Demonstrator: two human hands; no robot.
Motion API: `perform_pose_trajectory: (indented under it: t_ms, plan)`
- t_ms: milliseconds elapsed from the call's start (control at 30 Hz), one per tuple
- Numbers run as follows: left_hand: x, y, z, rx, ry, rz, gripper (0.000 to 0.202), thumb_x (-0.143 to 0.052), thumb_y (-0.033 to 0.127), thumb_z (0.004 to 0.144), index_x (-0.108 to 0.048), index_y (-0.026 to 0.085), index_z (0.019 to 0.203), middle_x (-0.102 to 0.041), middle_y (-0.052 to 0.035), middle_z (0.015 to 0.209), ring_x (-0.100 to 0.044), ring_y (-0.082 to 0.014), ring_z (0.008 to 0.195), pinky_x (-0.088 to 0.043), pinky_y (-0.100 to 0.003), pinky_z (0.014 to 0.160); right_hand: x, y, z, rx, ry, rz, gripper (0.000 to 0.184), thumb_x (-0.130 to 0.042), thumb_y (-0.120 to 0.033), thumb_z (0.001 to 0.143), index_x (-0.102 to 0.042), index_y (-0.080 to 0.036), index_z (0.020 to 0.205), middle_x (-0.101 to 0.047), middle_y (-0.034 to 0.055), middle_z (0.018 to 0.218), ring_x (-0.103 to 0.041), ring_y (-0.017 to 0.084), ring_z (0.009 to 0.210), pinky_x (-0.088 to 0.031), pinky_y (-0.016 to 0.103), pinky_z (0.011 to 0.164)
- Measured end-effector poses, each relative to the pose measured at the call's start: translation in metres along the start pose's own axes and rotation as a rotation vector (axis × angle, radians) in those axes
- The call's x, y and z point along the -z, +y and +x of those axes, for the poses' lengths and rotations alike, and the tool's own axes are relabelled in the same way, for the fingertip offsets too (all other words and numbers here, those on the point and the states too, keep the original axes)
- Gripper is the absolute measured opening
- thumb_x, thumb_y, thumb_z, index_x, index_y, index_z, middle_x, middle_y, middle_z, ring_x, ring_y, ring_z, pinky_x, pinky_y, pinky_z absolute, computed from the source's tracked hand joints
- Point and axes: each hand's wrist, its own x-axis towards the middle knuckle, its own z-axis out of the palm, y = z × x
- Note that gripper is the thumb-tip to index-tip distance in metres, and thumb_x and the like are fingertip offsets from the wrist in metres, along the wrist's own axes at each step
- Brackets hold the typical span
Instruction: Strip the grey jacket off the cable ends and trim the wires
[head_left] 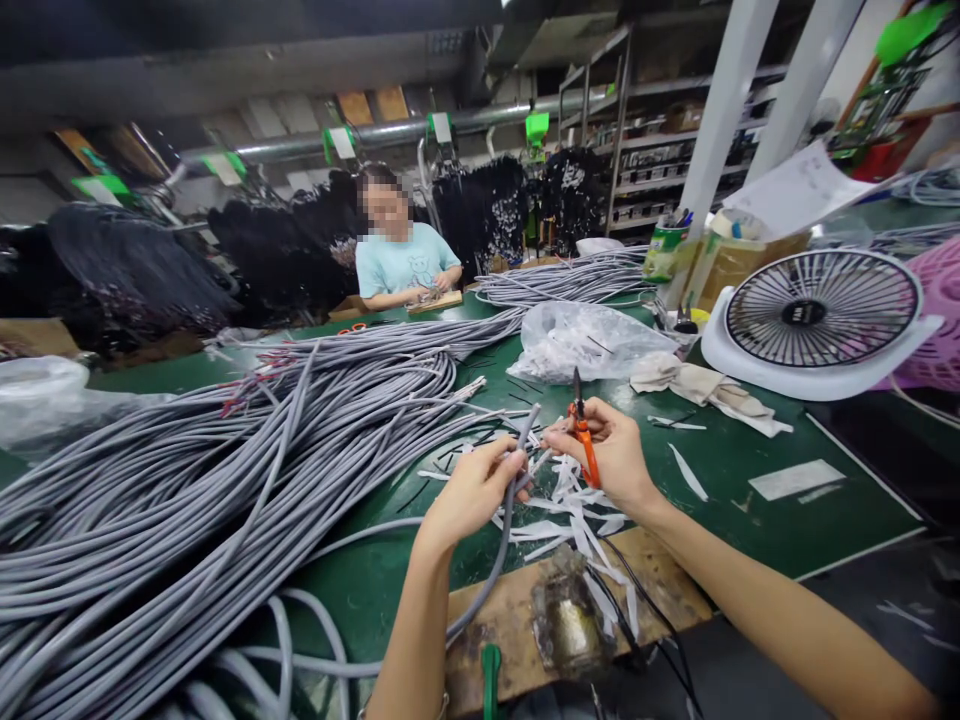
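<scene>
My left hand (pixel 480 488) is closed round a grey cable (pixel 504 545) near its end, which points up between the two hands. In my right hand (pixel 616 455) is a pair of orange-handled scissors (pixel 585 440), blades pointing up and away from me. The thumb and fingertips of that hand come together close to the cable end; whether they pinch anything there is too small to tell. Under both hands lie white strips (pixel 574 500) and short dark offcuts. A large bundle of grey cables (pixel 225 500) covers the table to the left.
A wooden board (pixel 517 615) with a metal block (pixel 568 620) sits at the near edge. Beyond my hands are a clear plastic bag (pixel 585 340) and a cloth (pixel 709 385). A fan (pixel 821 315) stands at right. A co-worker (pixel 409 255) sits across the green table (pixel 720 530).
</scene>
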Motion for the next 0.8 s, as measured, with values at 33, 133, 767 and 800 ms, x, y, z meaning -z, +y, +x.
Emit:
perform_pose_trajectory:
  t_ms: [33,133,767,800]
  plan:
    - [0.000,0.001,-0.001,-0.009,0.003,0.009,0.022,-0.039,0.037,0.084,-0.047,0.018,0.078,-0.052,0.0018,0.066,-0.054,-0.0108,0.056,-0.040,-0.020,0.052,0.002,-0.002,0.002,0.023,0.042,0.011,0.033,-0.079,-0.029,0.051,-0.051,-0.018,0.066,-0.064,-0.0013,0.060,-0.063,0.014,0.053,-0.053,0.025,0.052]
    - [-0.002,0.003,-0.002,-0.043,0.044,0.015,0.022,-0.039,0.037,0.085,-0.048,0.018,0.079,-0.049,0.0026,0.063,-0.048,-0.0089,0.053,-0.038,-0.019,0.050,0.013,-0.008,0.013,0.090,0.209,0.014,0.034,-0.078,-0.028,0.053,-0.049,-0.018,0.069,-0.063,-0.0032,0.059,-0.063,0.013,0.053,-0.053,0.023,0.052]
    - [0.004,0.008,-0.005,-0.026,0.065,0.056,0.034,-0.048,0.038,0.080,-0.066,0.009,0.076,-0.058,-0.0029,0.063,-0.048,-0.0140,0.063,-0.036,-0.023,0.060,0.001,-0.008,-0.004,0.094,0.041,-0.142,0.030,-0.076,-0.034,0.053,-0.052,-0.019,0.063,-0.065,0.0009,0.065,-0.059,0.014,0.058,-0.049,0.025,0.055]
    - [0.005,0.008,-0.006,-0.015,0.065,0.070,0.034,-0.048,0.038,0.079,-0.066,0.009,0.074,-0.060,-0.0033,0.065,-0.049,-0.0147,0.064,-0.036,-0.023,0.061,0.001,-0.009,-0.005,0.104,0.052,-0.146,0.030,-0.076,-0.034,0.053,-0.052,-0.019,0.062,-0.065,0.0010,0.065,-0.059,0.014,0.058,-0.049,0.026,0.056]
